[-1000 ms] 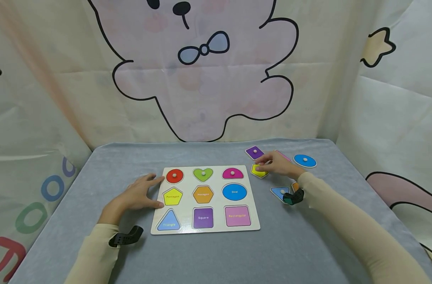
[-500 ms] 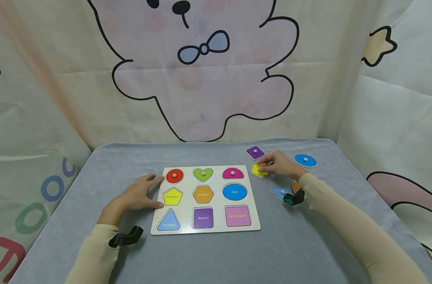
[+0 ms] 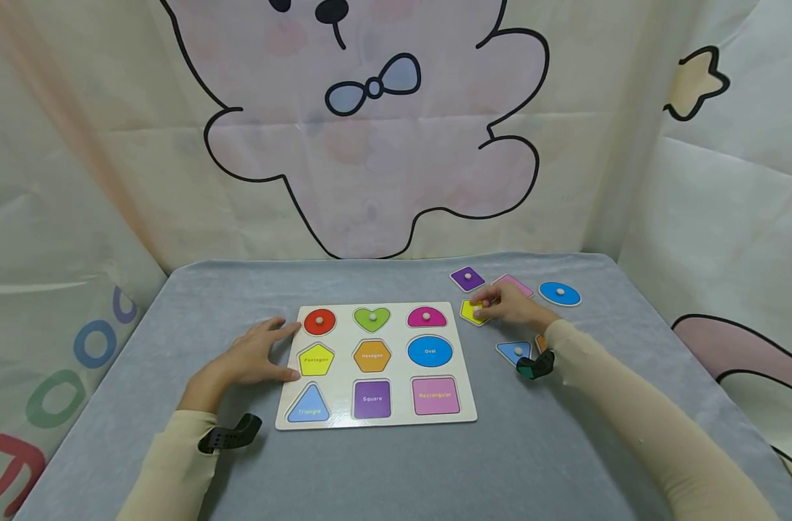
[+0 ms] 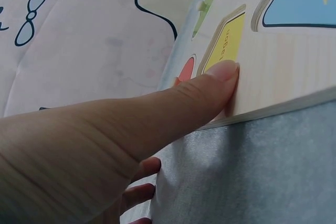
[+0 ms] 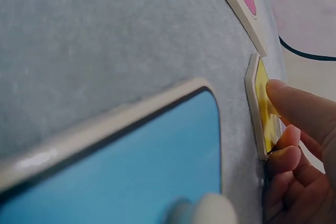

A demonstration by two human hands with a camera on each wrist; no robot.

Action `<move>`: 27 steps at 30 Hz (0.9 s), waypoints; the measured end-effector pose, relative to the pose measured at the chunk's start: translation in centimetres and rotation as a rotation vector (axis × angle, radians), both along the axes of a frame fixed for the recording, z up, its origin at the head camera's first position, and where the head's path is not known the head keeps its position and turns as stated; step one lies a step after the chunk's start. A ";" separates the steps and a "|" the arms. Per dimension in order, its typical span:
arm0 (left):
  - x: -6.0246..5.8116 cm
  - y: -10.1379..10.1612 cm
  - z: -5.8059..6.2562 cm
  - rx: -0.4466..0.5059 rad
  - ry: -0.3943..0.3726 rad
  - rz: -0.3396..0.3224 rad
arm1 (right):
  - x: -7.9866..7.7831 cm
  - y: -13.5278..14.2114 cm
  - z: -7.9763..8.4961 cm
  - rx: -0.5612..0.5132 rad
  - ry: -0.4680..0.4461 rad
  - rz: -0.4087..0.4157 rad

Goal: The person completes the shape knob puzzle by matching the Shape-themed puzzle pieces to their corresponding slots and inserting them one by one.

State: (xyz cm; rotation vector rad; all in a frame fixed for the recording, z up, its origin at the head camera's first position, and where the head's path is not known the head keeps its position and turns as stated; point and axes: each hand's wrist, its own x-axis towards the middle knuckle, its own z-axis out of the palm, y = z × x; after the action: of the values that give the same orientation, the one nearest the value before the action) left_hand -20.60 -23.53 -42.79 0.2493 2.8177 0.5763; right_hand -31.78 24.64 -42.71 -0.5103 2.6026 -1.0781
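A white wooden shape puzzle board lies on the table. My left hand rests at its left edge, the thumb pressing on the board beside the yellow pentagon recess and the fingers spread. Off the board's upper right corner, my right hand pinches a yellow pentagon puzzle piece by its knob, which the fingers mostly hide. In the right wrist view, that pentagon piece appears still low at the tabletop. The red circle, green heart and magenta half-circle sit in the board's top row.
Around my right hand lie a purple square piece, a pink rectangle piece, a blue oval piece and a blue triangle piece. An orange piece is partly hidden by the wrist strap. A printed curtain closes off the back.
My right hand has shifted very slightly, its fingertips closing in on the yellow pentagon piece's knob. The left hand and the board stay where they were.
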 end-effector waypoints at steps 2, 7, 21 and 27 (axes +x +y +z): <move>0.0 0.0 0.0 -0.001 0.003 -0.003 | 0.1 -0.1 -0.1 -0.009 -0.004 -0.007; 0.1 -0.1 0.0 -0.001 -0.002 0.003 | 0.0 0.1 -0.7 -0.020 0.018 -0.017; 0.1 -0.2 0.0 -0.002 0.009 -0.001 | -0.4 0.3 -1.4 -0.005 0.012 -0.063; 0.0 -0.2 -0.2 -0.004 0.004 0.001 | 0.0 0.4 -1.1 -0.024 0.014 -0.055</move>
State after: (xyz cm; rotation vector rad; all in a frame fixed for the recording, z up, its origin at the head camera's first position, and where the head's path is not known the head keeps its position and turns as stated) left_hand -20.64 -23.73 -42.97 0.2491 2.8228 0.5715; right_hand -31.83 25.04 -43.78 -0.4553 2.6334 -1.1288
